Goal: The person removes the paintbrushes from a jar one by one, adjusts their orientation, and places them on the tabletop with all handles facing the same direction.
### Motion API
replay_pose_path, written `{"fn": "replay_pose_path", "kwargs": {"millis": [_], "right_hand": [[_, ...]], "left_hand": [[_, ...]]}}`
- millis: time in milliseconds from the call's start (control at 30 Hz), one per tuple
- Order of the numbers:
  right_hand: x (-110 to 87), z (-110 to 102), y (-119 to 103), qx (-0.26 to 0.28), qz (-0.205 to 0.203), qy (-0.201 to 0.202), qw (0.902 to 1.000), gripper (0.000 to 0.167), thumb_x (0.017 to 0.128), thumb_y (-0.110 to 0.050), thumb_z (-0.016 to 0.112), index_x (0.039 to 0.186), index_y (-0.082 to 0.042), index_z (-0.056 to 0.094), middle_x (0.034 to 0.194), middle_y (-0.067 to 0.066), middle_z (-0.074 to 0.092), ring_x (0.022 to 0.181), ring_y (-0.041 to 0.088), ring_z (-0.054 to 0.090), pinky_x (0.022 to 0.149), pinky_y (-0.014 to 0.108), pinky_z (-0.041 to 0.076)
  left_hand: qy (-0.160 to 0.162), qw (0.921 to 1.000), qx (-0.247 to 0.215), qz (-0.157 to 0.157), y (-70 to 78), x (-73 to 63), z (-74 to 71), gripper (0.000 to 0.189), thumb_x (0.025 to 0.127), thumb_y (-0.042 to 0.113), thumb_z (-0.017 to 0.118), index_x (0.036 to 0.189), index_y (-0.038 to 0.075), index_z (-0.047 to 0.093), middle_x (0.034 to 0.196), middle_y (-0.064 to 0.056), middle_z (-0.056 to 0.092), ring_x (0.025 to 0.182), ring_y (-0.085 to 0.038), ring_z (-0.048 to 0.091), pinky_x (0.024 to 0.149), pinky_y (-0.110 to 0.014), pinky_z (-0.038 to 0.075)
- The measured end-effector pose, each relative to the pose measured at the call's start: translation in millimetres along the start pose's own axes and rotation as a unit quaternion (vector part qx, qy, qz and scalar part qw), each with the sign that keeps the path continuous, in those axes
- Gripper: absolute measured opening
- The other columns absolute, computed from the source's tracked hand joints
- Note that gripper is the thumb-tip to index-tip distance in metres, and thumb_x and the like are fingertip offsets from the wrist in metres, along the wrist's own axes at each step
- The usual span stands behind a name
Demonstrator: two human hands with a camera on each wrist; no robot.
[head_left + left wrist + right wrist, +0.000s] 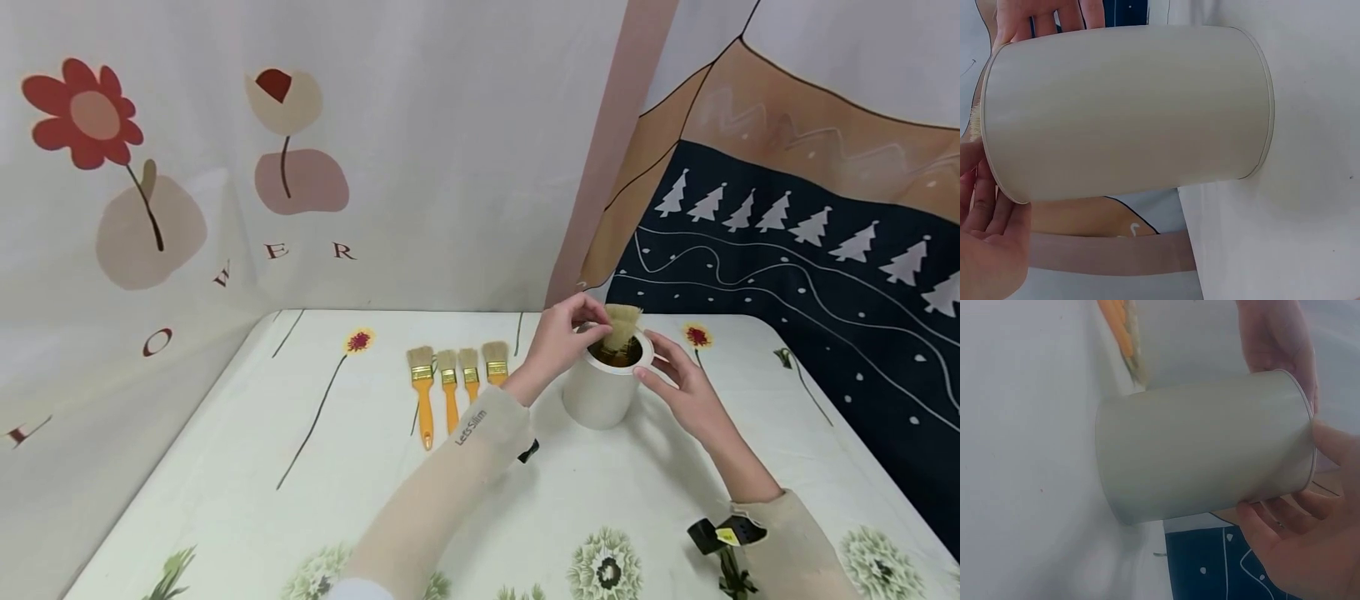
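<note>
A pale cylindrical canister [600, 398] stands upright on the table, its round mouth open at the top. Out of that mouth stick the tan bristles of a paintbrush [624, 323]; its handle is hidden inside. My left hand [561, 333] pinches this brush by its bristles over the rim. On the other side, my right hand [686, 387] grips the canister near its top, thumb on the near side and fingers behind. The right wrist view shows the right hand [1316, 544] curled about the canister's rim end.
Left of the canister, several paintbrushes [424, 400] with orange handles lie in a row, partly covered by my left forearm. The table [315, 517] wears a flower-print cloth. Printed fabric [450, 167] hangs behind it and along the right side.
</note>
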State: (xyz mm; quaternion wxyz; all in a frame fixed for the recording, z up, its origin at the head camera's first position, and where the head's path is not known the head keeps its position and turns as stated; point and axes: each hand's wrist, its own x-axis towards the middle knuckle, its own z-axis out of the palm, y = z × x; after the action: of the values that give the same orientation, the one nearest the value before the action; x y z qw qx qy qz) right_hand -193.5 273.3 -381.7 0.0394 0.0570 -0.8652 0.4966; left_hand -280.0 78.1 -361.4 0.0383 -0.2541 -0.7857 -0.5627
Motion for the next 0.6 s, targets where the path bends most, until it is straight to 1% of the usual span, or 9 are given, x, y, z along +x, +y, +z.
{"fn": "replay_pose_path", "kwargs": {"millis": [100, 167, 233, 300, 433, 533, 600], "right_hand": [[0.3, 0, -1, -0.001, 0.002, 0.001, 1.0, 0.069, 0.102, -0.027, 0.057, 0.159, -0.008, 0.021, 0.163, 0.021, 0.027, 0.146, 0.044, 0.034, 0.111, 0.039, 0.041], [0.7, 0, -1, 0.0, 0.005, 0.001, 1.0, 0.07, 0.102, -0.027, 0.057, 0.159, -0.008, 0.021, 0.163, 0.021, 0.026, 0.146, 0.045, 0.034, 0.111, 0.048, 0.038], [1.1, 0, -2, 0.002, 0.009, 0.001, 1.0, 0.07, 0.102, -0.028, 0.057, 0.159, -0.009, 0.02, 0.163, 0.021, 0.026, 0.146, 0.045, 0.033, 0.112, 0.053, 0.036], [1.7, 1, -2, 0.004, 0.012, 0.001, 0.9999, 0.071, 0.102, -0.028, 0.057, 0.159, -0.009, 0.02, 0.163, 0.021, 0.025, 0.146, 0.045, 0.033, 0.113, 0.054, 0.036], [2.3, 1, -3, 0.003, 0.016, 0.001, 0.9999, 0.072, 0.102, -0.029, 0.058, 0.16, -0.01, 0.019, 0.164, 0.021, 0.024, 0.146, 0.045, 0.032, 0.113, 0.054, 0.036], [2.0, 1, -3, 0.002, 0.016, 0.001, 0.9999, 0.072, 0.102, -0.029, 0.058, 0.159, -0.01, 0.019, 0.164, 0.021, 0.024, 0.147, 0.045, 0.032, 0.113, 0.054, 0.036], [2.1, 1, -3, 0.001, 0.016, 0.001, 0.9999, 0.072, 0.102, -0.029, 0.058, 0.159, -0.01, 0.019, 0.164, 0.021, 0.024, 0.146, 0.045, 0.032, 0.112, 0.053, 0.035]], "left_hand": [[0.011, 0.9998, -0.014, 0.007, 1.2, -1.4, -2.6, 0.017, 0.092, 0.013, 0.071, 0.107, 0.009, 0.066, 0.105, -0.008, 0.073, 0.097, -0.016, 0.07, 0.09, -0.017, 0.056], [0.019, 0.9994, -0.023, 0.016, 1.8, -1.6, -4.9, 0.018, 0.093, 0.012, 0.07, 0.109, 0.007, 0.066, 0.105, -0.009, 0.072, 0.096, -0.018, 0.069, 0.088, -0.017, 0.057], [0.026, 0.999, -0.028, 0.023, 2.6, -1.2, -7.3, 0.017, 0.094, 0.011, 0.069, 0.11, 0.007, 0.067, 0.105, -0.01, 0.072, 0.097, -0.019, 0.069, 0.089, -0.017, 0.057], [0.034, 0.9985, -0.034, 0.028, 4.0, -0.9, -9.4, 0.016, 0.094, 0.011, 0.068, 0.11, 0.007, 0.068, 0.106, -0.01, 0.071, 0.099, -0.02, 0.069, 0.089, -0.019, 0.057], [0.049, 0.9971, -0.054, 0.019, 9.1, -0.7, -13.7, 0.015, 0.095, 0.01, 0.067, 0.11, 0.007, 0.068, 0.108, -0.011, 0.07, 0.102, -0.022, 0.069, 0.086, -0.02, 0.059], [0.062, 0.9953, -0.073, 0.017, 13.5, -0.3, -17.1, 0.015, 0.095, 0.009, 0.067, 0.109, 0.005, 0.068, 0.107, -0.013, 0.07, 0.101, -0.024, 0.07, 0.081, -0.019, 0.06], [0.071, 0.9935, -0.088, 0.018, 16.8, 0.1, -19.8, 0.014, 0.095, 0.008, 0.067, 0.108, 0.003, 0.067, 0.107, -0.015, 0.07, 0.099, -0.024, 0.071, 0.08, -0.02, 0.061]]}}
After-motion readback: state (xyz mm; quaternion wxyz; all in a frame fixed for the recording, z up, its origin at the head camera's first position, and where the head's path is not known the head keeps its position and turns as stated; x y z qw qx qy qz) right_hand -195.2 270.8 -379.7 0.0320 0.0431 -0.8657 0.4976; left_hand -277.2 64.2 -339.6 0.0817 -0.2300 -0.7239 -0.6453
